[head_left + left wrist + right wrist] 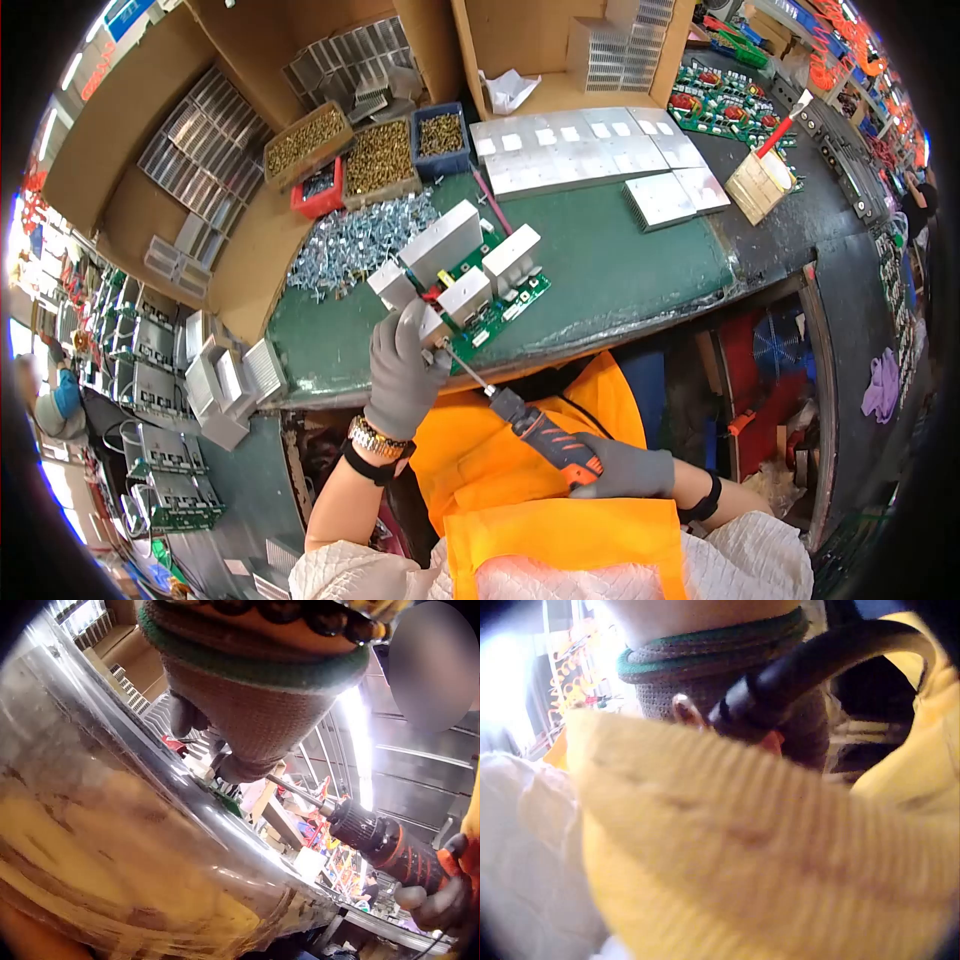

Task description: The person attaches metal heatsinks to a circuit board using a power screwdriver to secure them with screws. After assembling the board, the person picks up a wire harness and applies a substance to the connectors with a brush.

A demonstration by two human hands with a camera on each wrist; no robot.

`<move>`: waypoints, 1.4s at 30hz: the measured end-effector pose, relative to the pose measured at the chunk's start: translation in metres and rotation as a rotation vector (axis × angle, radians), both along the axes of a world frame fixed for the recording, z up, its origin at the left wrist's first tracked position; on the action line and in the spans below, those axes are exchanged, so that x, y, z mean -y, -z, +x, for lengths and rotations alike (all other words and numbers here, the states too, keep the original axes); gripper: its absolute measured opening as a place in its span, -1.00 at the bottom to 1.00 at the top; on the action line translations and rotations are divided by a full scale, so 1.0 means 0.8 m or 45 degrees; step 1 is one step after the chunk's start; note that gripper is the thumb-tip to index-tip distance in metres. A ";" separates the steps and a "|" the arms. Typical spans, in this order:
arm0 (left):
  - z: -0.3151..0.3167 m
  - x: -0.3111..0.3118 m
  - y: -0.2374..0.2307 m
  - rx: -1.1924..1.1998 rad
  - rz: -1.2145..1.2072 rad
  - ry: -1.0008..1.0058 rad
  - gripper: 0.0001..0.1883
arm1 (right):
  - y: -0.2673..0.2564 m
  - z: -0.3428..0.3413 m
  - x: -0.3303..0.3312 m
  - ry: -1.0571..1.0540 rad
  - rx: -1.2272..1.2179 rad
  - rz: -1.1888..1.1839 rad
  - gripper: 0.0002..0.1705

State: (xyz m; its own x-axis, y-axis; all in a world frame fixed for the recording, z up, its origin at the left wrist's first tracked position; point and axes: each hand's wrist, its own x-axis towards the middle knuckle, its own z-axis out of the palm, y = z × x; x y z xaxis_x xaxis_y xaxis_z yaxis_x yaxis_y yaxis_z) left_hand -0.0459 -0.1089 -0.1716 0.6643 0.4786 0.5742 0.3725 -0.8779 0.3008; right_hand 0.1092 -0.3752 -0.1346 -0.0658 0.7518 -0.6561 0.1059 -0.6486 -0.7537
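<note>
Gripping a black, orange-trimmed screwdriver (545,436), right fingers (429,905) curl; whether left fingers (408,328) pinch is unclear.

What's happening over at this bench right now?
A person is working on a green circuit board fitted with heatsinks, at a workbench. The right hand holds an electric screwdriver, its bit angled toward the board's near end. The left hand is at that same end; exactly what it grips is hard to see. Bins of brass-coloured fasteners stand behind the board.
</note>
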 end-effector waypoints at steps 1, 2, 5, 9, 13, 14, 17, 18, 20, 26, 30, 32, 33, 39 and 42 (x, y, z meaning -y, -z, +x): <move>0.001 -0.003 0.000 -0.004 -0.002 0.001 -0.26 | 0.002 0.003 -0.003 0.003 -0.001 0.010 -0.22; 0.002 -0.006 -0.003 -0.009 0.010 0.009 -0.28 | 0.009 0.003 -0.004 -0.020 -0.014 0.038 -0.18; 0.004 -0.004 -0.003 -0.048 -0.012 -0.029 -0.27 | 0.049 0.000 0.001 -0.041 -0.182 0.138 -0.15; 0.007 -0.001 0.003 -0.017 0.008 -0.057 -0.27 | 0.037 -0.003 -0.001 -0.105 0.063 0.105 -0.25; 0.003 0.003 0.007 -0.035 -0.092 -0.045 -0.27 | 0.016 0.000 0.000 -0.077 0.074 0.106 -0.29; 0.005 0.002 0.006 -0.019 -0.096 -0.051 -0.27 | 0.007 0.003 0.000 -0.072 0.046 0.070 -0.31; 0.003 -0.001 0.011 0.019 -0.125 -0.064 -0.29 | 0.018 0.002 0.031 -0.088 0.104 0.076 -0.37; 0.002 -0.002 0.008 0.015 -0.128 -0.039 -0.29 | 0.028 0.003 0.043 -0.043 0.012 0.093 -0.38; 0.001 -0.005 0.008 0.033 -0.084 -0.015 -0.30 | 0.027 0.013 0.058 0.004 -0.013 -0.002 -0.32; -0.032 -0.016 -0.033 -0.146 -0.320 0.102 -0.21 | 0.021 0.043 0.098 0.627 -0.311 0.033 -0.04; -0.010 -0.050 -0.110 -0.137 -0.218 0.122 -0.15 | 0.004 0.062 0.082 0.781 -0.490 0.142 -0.13; 0.041 -0.098 -0.145 -0.087 -0.177 0.349 -0.29 | 0.001 0.068 0.065 0.769 -0.464 0.142 -0.09; 0.071 -0.122 -0.154 -0.197 -0.156 0.344 -0.38 | 0.000 0.073 0.055 0.769 -0.439 0.138 -0.06; 0.228 -0.283 -0.091 -0.863 -0.008 0.282 -0.68 | 0.004 0.068 0.041 0.764 -0.560 0.292 -0.10; 0.277 -0.289 -0.076 -0.982 -0.101 0.089 -0.70 | 0.013 0.066 0.044 0.756 -0.679 0.357 -0.01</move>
State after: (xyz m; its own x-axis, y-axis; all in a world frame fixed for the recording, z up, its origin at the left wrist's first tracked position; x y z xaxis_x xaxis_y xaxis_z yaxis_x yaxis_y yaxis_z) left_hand 0.1759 0.1220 -0.1107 0.8920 0.4414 -0.0968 0.4468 -0.8936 0.0423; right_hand 0.1618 -0.4105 -0.1450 0.1434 0.8898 -0.4332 -0.6090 -0.2657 -0.7474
